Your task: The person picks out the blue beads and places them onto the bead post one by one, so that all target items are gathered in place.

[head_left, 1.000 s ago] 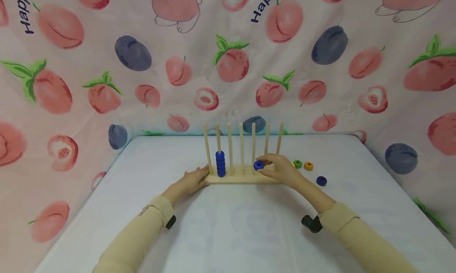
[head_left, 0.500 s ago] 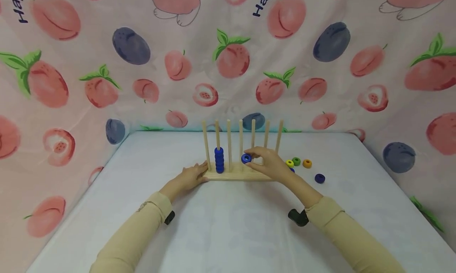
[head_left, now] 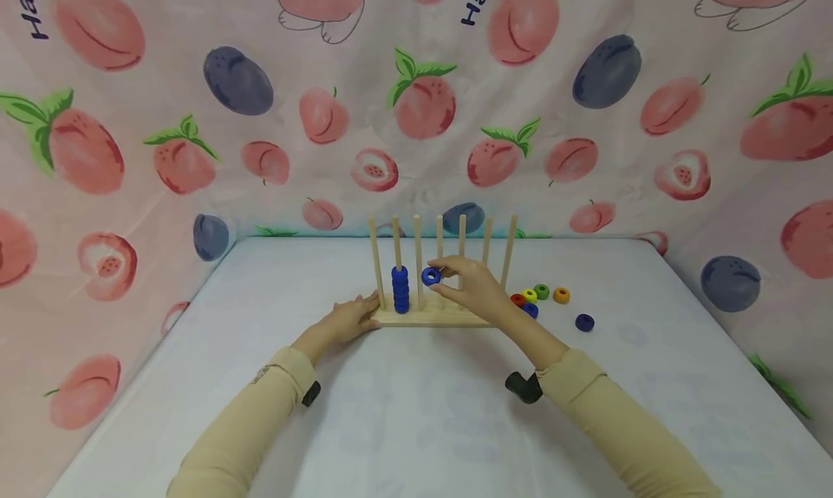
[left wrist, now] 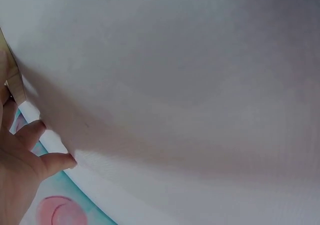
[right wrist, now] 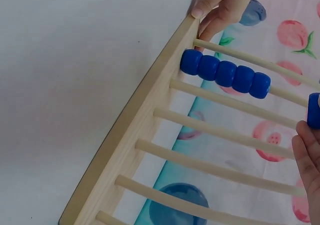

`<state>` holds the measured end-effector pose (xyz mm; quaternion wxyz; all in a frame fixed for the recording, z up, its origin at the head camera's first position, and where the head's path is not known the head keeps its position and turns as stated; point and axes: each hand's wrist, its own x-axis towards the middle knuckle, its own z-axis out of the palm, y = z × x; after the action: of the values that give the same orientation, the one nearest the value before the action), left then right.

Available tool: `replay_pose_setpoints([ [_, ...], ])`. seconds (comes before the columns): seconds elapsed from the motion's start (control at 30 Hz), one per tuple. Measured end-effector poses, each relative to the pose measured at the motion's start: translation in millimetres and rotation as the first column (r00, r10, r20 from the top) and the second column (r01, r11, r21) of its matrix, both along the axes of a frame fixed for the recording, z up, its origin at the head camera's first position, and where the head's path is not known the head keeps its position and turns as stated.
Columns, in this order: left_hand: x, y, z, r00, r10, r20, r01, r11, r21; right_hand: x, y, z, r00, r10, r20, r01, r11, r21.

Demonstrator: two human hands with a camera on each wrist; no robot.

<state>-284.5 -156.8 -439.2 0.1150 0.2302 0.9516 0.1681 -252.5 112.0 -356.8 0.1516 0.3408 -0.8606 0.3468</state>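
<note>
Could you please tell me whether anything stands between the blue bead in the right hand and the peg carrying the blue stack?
Yes: in the head view, one bare peg stands between the held bead and the stacked peg. I cannot tell whether a straight path would clear it. Nothing visible covers the stacked peg's top.

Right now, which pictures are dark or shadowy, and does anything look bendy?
Head view: brightest, with soft shadows on the white tabletop; left wrist view: dim, a broad, soft-edged shadow crossing it; right wrist view: also dim, and the lower wooden rods look curved, probably lens distortion.
</note>
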Motion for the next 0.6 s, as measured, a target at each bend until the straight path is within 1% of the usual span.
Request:
replay_pose_setpoints([
  [0.13,-0.5,-0.6,-0.3,1.000,0.001,0.004,-0.001,1.000,-0.001,-2.8,-6,2.6,1.000,0.005,-0.006,-0.005,1.000,-0.017],
  [0.27,-0.4,-1.0,0.3,1.000,-0.001,0.002,0.001,1.000,0.007,-4.5,-11,5.2,0.999,0.012,-0.048,-0.014,0.999,-0.037],
  [0.4,1.1,0.5,2.3,1.000,-0.001,0.009,0.001,1.000,-0.004,-5.3,-13,8.6,0.995,0.010,-0.099,-0.013,0.999,-0.030],
  [0.5,2.0,0.9,3.9,1.000,0.000,0.014,0.000,1.000,-0.010,-5.4,-15,13.7,0.993,0.015,-0.118,-0.019,0.999,-0.035],
  [0.6,0.7,1.6,4.8,1.000,-0.002,0.005,0.002,1.000,-0.009,-6.8,-15,20.5,0.992,0.019,-0.126,-0.024,0.999,-0.042],
])
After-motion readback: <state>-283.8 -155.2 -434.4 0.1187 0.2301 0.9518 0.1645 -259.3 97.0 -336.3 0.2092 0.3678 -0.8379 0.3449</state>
